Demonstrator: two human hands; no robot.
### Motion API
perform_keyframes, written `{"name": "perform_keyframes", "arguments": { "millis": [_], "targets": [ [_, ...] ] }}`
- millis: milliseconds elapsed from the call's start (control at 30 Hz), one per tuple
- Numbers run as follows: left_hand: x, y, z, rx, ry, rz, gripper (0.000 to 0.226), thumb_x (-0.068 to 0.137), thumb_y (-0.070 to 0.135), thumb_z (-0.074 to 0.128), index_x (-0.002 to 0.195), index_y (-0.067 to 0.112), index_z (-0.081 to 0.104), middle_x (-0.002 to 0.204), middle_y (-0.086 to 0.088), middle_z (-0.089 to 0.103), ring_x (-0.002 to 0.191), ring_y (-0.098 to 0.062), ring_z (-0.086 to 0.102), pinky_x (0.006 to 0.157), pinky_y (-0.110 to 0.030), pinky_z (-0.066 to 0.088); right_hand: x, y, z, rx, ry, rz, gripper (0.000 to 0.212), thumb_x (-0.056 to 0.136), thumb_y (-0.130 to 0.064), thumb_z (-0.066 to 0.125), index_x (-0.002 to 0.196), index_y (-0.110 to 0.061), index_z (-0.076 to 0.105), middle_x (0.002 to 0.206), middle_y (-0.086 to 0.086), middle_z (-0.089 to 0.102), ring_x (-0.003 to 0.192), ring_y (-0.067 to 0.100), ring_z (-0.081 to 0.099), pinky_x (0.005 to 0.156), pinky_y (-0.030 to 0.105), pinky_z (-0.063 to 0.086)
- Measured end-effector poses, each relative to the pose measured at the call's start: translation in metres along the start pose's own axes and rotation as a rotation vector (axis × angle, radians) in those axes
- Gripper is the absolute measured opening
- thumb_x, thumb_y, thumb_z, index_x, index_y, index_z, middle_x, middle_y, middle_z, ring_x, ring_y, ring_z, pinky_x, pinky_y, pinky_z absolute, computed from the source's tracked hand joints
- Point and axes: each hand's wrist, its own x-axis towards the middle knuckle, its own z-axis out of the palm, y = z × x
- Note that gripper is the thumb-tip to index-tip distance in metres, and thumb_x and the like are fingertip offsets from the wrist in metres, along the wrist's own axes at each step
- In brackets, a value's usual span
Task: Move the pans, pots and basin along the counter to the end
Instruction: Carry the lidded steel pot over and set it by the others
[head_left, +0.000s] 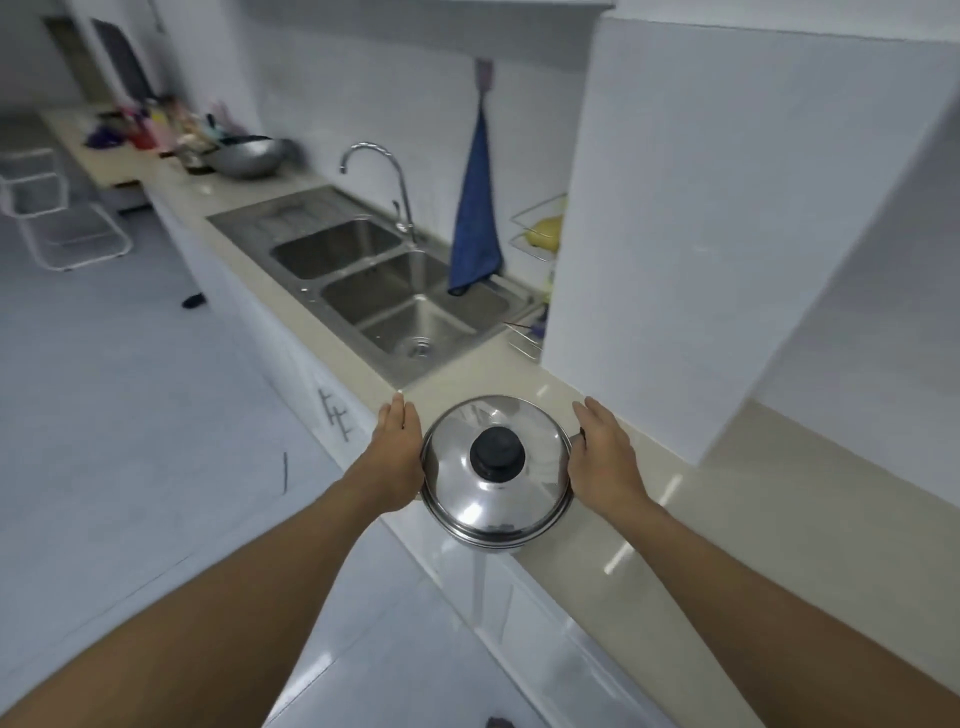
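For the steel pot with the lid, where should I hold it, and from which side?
Hold the pot by its two side handles, one hand from left, one from right; the right handle juts at the rim. The knob likely lifts only the lid.

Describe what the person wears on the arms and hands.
Nothing is worn. The left hand and right hand are bare, with no gloves, and no rings show on the fingers. Both forearms are uncovered right to the frame edge: no sleeves, watch or bracelet in view.
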Motion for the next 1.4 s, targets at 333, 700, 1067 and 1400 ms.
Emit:
{"name": "perform_keyframes", "arguments": {
  "millis": [333, 700, 1067, 1400],
  "targets": [
    [0.043, -0.108, -0.061, -0.032, 0.062, -0.261, 0.089, 0.094, -0.001, 0.054, 0.152, -0.003, -0.013, 0.162, -0.017, -0.022, 0.15, -0.032, -0.019, 0.123, -0.044, 0.005, 0.117, -0.106, 0.09, 0.011, -0.192, -0.206, 0.049, 0.098, -0.002, 0.04, 0.146, -0.007, 0.046, 0.16, 0.007, 0.031, 0.143, 0.028, 0.035, 0.112, 0.034, 0.029],
    [0.088, -0.253, -0.146, -0.051, 0.118, -0.332, 0.09, 0.093, -0.002, 0.056, 0.152, -0.003, -0.012, 0.162, -0.017, -0.023, 0.149, -0.033, -0.019, 0.123, -0.043, 0.005, 0.198, -0.248, 0.196, 0.057, -0.21, -0.347, 0.045, 0.096, 0.003, 0.04, 0.139, -0.001, 0.052, 0.151, 0.013, 0.043, 0.142, 0.031, 0.037, 0.116, 0.04, 0.032],
    [0.136, -0.398, -0.228, -0.055, 0.173, -0.309, 0.068, 0.097, -0.001, 0.041, 0.153, -0.004, 0.001, 0.162, -0.02, -0.017, 0.151, -0.036, -0.009, 0.121, -0.041, 0.015, 0.261, -0.386, 0.287, 0.063, -0.219, -0.386, 0.049, 0.096, 0.001, 0.043, 0.143, -0.01, 0.05, 0.156, 0.006, 0.039, 0.142, 0.024, 0.037, 0.113, 0.033, 0.031],
    [0.231, -0.502, -0.288, -0.062, 0.214, -0.414, 0.066, 0.1, 0.002, 0.039, 0.154, -0.004, 0.003, 0.165, -0.018, -0.004, 0.153, -0.03, 0.0, 0.122, -0.035, 0.013, 0.375, -0.483, 0.375, 0.066, -0.279, -0.432, 0.047, 0.101, -0.003, 0.038, 0.147, -0.01, 0.046, 0.158, 0.004, 0.036, 0.144, 0.023, 0.033, 0.117, 0.038, 0.031]
  ]
}}
